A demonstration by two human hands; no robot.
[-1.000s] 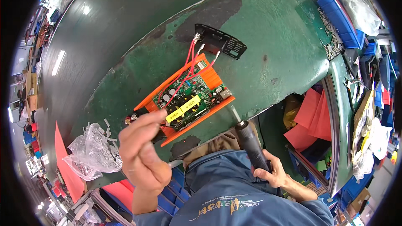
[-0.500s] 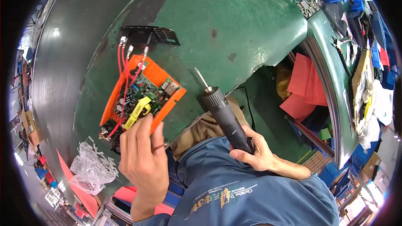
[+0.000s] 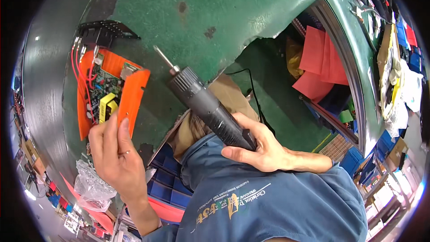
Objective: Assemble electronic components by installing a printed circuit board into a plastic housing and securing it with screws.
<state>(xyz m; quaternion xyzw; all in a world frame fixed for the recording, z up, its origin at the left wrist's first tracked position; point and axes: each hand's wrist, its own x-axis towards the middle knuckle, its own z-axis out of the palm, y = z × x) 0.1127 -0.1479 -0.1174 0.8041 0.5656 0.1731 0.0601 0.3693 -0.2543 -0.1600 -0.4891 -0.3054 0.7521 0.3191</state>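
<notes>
My left hand (image 3: 115, 159) grips the near edge of an orange housing (image 3: 136, 92), thumb on the outside and fingers inside. Within the housing sits a green circuit board (image 3: 104, 79) carrying a yellow-wrapped transformer (image 3: 108, 106). Red wires (image 3: 80, 77) run from it to a black perforated panel (image 3: 109, 30) at the far end. In my right hand (image 3: 264, 145) is a black electric screwdriver (image 3: 208, 105), its bit pointing up and left toward the housing. The bit touches nothing. My fingers hide the housing's near corner.
A worn green mat (image 3: 251, 9) covers the bench, with a ragged edge at its right. Pink-red sheets (image 3: 320, 58) lie beyond that edge. A black cord (image 3: 251, 92) hangs by my right hand. At lower left are a clear plastic bag (image 3: 93, 183) and a blue compartment tray (image 3: 168, 177).
The view has shifted, and the housing with its panel now appears farther left and turned more upright. My left hand has closed on its edge. The screwdriver appears farther up and left.
</notes>
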